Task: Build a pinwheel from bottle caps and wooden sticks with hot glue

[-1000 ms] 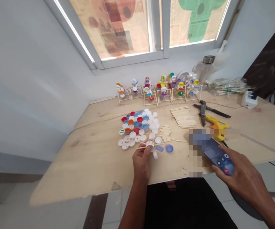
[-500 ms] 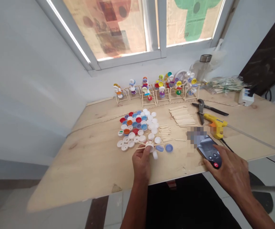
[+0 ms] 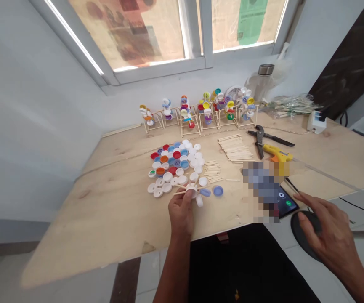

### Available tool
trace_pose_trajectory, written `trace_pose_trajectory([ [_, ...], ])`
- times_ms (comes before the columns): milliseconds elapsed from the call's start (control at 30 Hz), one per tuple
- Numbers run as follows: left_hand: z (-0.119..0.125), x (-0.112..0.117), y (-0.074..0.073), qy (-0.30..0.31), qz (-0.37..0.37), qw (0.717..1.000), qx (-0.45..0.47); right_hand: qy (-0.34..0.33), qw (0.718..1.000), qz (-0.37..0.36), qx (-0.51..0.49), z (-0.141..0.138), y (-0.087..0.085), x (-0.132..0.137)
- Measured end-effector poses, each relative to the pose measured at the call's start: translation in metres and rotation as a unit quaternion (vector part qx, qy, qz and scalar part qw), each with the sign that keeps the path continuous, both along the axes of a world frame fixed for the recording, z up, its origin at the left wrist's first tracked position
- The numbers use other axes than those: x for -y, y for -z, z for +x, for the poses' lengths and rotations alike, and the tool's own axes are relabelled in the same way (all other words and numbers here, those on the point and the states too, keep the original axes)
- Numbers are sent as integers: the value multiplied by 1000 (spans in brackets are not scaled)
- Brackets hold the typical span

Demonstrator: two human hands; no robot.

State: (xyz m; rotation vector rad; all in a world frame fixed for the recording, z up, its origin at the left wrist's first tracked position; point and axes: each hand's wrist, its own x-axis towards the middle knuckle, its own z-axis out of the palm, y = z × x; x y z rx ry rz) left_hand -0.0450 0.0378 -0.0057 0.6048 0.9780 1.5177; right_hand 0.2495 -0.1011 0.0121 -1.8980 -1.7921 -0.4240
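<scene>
My left hand (image 3: 181, 211) pinches a small piece made of a white bottle cap and thin wooden sticks (image 3: 190, 190), resting at the near edge of a pile of loose bottle caps (image 3: 175, 164). My right hand (image 3: 328, 230) hovers off the front right edge of the wooden tabletop (image 3: 118, 210), fingers spread and holding nothing. A phone (image 3: 283, 201) lies flat on the tabletop just left of those fingers, its screen partly blurred out. A blue cap (image 3: 218, 191) lies right of the held piece.
Several finished cap-and-stick models (image 3: 200, 110) stand in a row under the window. A stack of flat sticks (image 3: 234, 148), pliers (image 3: 259, 135), a yellow glue gun (image 3: 276, 155), a bottle (image 3: 262, 82), a bag of sticks (image 3: 290, 105) and a power strip (image 3: 314, 122) occupy the right.
My right hand set the phone down on the tabletop and drew back to the right, fingers opening. My left hand kept its grip on the cap piece. The view shifted slightly.
</scene>
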Motion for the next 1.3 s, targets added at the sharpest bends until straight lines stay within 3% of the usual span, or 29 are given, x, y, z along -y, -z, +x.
trace_pose_trajectory([
  [133, 0, 0, 1, -2, 3, 1000, -6, -43, 999, 1, 13, -1, 7, 5],
  [400, 1, 0, 0, 3, 1, 1000, -8, -27, 999, 19, 31, -1, 13, 6],
  [600, 0, 0, 0, -3, 0, 1000, -2, 17, 995, 59, -79, -19, -17, 1],
  [767, 0, 0, 0, 5, 1, 1000, 3, -58, 982, 74, -162, -65, -33, -21],
  [933, -1, 0, 1, 1, 7, 1000, 27, -185, 975, -4, -119, -109, -21, -56],
  [1133, -2, -1, 0, -16, -11, 998, 58, -185, 976, -67, -95, -120, -2, -93],
  [1300, -2, -1, 0, -12, -17, 998, 65, -176, 977, -98, -65, -125, 15, -108],
])
